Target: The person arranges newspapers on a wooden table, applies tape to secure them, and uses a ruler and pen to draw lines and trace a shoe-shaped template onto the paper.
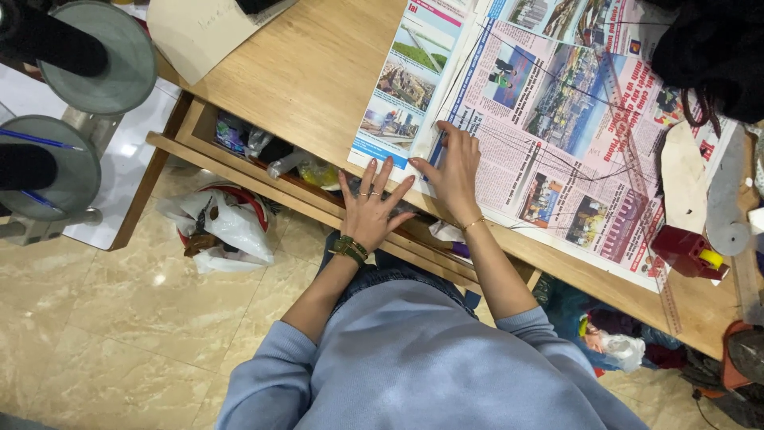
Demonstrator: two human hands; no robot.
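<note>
Blue sleeves (398,366) fill the lower frame. Left hand (370,209) lies spread and empty over the shelf (239,163) at centre; right hand (455,171) pinches a blue pen (435,150) on the newspaper (557,119).

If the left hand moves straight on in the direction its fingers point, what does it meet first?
Probably the wooden table edge above the open drawer. The left hand lies spread over that drawer, fingers towards the table, though depth is unclear.

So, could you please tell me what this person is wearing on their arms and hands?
Both arms wear light blue sleeves pushed up near the elbows. The left hand has thin rings on its fingers and a dark green wrapped bracelet at the wrist. The right hand has a thin gold bracelet.
</note>
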